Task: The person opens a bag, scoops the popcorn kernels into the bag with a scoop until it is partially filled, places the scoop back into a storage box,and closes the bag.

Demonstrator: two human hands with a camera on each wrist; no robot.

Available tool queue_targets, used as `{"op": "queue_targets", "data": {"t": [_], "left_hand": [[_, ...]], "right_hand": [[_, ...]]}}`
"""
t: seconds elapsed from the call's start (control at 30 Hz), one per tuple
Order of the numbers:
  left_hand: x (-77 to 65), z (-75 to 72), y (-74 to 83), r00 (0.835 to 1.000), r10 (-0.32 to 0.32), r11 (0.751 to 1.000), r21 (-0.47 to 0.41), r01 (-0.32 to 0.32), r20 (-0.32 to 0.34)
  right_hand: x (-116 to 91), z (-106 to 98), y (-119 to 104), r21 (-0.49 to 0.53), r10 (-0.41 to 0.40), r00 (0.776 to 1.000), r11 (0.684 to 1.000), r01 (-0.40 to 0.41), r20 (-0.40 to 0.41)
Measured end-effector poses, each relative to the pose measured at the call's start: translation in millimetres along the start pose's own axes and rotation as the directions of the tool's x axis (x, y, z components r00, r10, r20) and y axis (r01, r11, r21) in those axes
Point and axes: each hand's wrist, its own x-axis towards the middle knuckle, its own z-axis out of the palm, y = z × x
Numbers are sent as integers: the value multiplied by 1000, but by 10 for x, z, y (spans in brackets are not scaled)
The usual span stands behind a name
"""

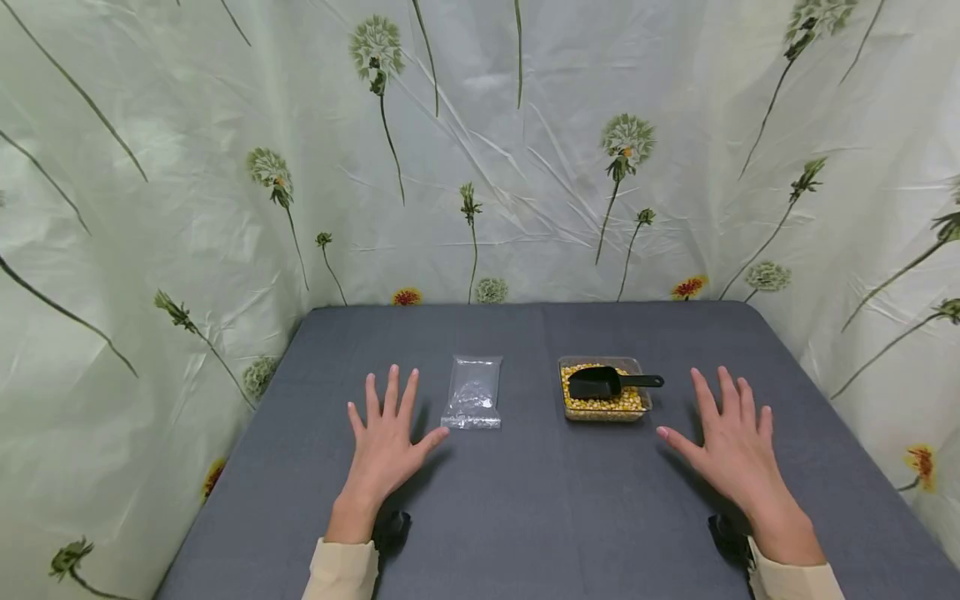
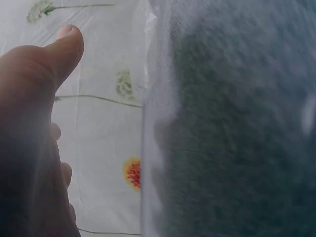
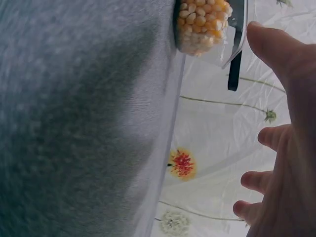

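My left hand point(image 1: 386, 446) hovers over the table with its fingers spread, holding nothing. Just right of its thumb lies a flat clear plastic bag point(image 1: 474, 392), its zip edge toward me. My right hand point(image 1: 735, 450), also spread and holding nothing, is to the right of a clear plastic tub point(image 1: 607, 415) of yellow corn kernels point(image 1: 624, 403). A black scoop point(image 1: 596, 383) rests on the corn, its handle sticking out over the tub's right rim. In the right wrist view, the tub's corn point(image 3: 201, 19) appears beyond the thumb.
A grey cloth covers the table point(image 1: 525, 517). Behind and at both sides hangs a pale curtain point(image 1: 510, 150) printed with dandelions. Black wrist cameras point(image 1: 392, 532) are strapped under both wrists, next to cream sleeves point(image 1: 341, 571).
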Motion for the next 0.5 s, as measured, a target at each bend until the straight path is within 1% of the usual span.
{"op": "queue_targets", "data": {"t": [0.13,0.27,0.37,0.5], "left_hand": [[9,-49,40,1000,13,1000,-9,-14,-23],[16,-137,69,999,6,1000,-26,-7,-38],[17,-197,64,999,-13,1000,-26,12,-31],[17,-260,44,999,-38,999,-37,38,4]], "right_hand": [[25,-42,-53,3,-23,1000,1000,23,-13],[66,-107,-121,4,-58,998,998,58,-33],[114,-161,-184,20,-100,994,995,101,-47],[193,-217,-320,71,-152,987,985,155,-43]]}}
